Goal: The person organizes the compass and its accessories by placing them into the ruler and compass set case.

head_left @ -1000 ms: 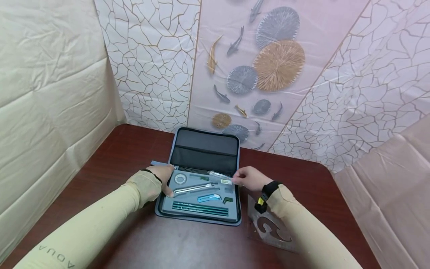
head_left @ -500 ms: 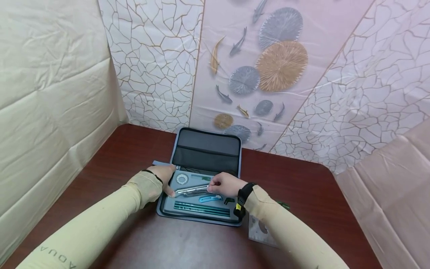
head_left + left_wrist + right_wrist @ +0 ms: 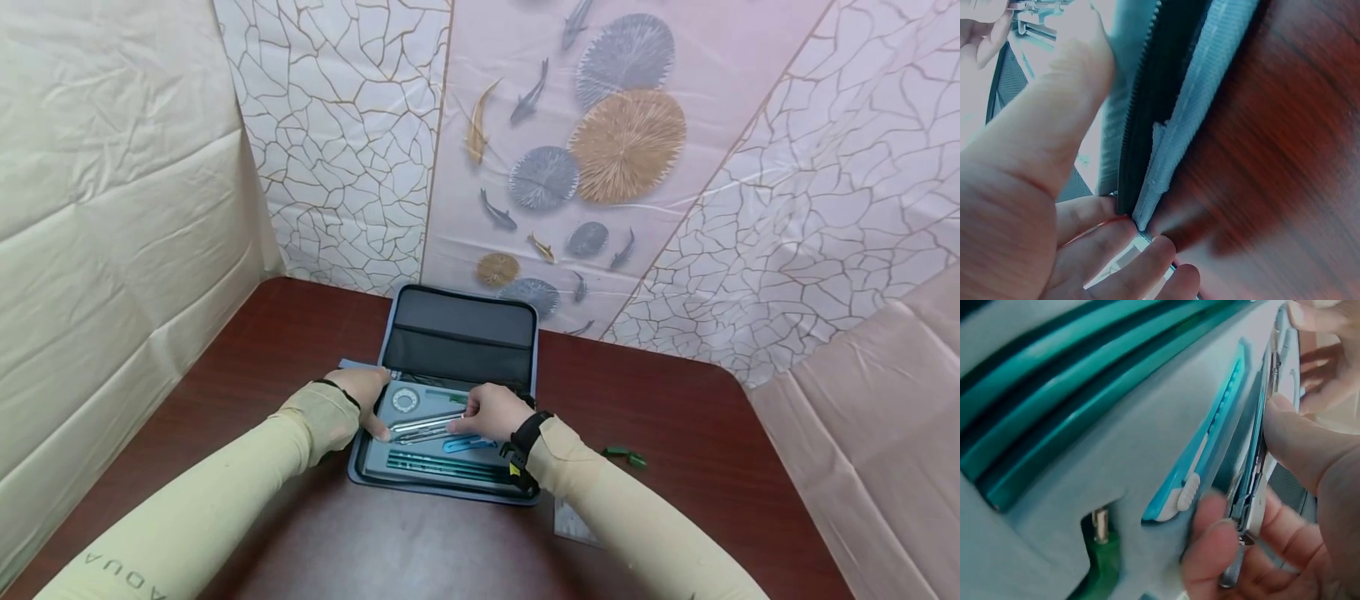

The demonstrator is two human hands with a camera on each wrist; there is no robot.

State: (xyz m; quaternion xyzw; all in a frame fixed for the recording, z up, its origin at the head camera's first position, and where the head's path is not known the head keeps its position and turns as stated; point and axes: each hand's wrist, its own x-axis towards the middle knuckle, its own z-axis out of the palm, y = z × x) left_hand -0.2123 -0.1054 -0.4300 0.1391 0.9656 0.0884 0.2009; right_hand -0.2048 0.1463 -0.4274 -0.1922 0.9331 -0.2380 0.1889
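Observation:
A blue zip case lies unfolded on the table, its grey tray facing up. My left hand holds the case's left side, the thumb over the tray edge and the fingers curled at the outer rim in the left wrist view. Over the middle of the tray, my right hand pinches a silver drawing compass between thumb and fingers. Its legs lie close together; whether it still touches its slot cannot be told. Just below sits a light-blue utility knife, with dark green pencils nearest me.
A white ring-shaped item fills the tray's upper left. Small green pieces lie on the table to the right. A clear plastic template is partly under my right arm. Patterned cloth walls enclose the dark wooden table.
My right hand has moved left from the tray's right edge, where it touched a clear packet, to the compass, and now grips it. My left hand has stayed in place.

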